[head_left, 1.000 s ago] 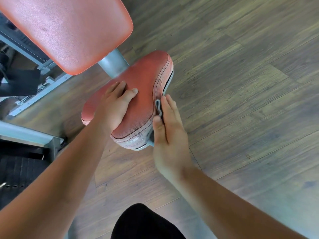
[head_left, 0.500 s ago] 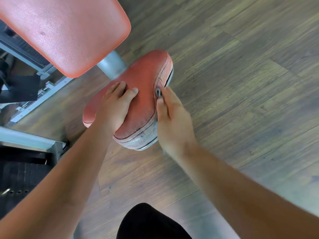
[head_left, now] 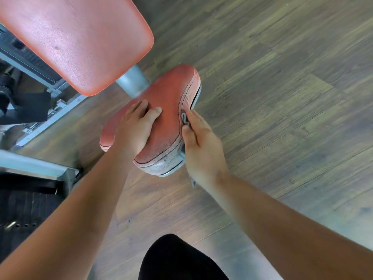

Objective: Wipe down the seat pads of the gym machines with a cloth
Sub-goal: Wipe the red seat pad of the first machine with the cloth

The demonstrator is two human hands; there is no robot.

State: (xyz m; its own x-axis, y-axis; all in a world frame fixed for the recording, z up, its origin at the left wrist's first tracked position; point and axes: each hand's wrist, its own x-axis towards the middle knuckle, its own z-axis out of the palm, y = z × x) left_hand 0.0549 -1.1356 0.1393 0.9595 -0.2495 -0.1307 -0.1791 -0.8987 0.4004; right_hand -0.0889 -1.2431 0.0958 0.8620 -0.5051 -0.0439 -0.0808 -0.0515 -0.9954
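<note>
Red seat pad (head_left: 169,110), rim cracked grey, long axis along back pad (head_left: 80,37) edge. Our L hand (head_left: 133,128) lies flat atop; R hand (head_left: 201,146), flat, presses cloth (head_left: 184,118) on rim.

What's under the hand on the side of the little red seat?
A grey cloth: bits peek out past the right hand at its fingertips and wrist. The rest is hidden.
</note>
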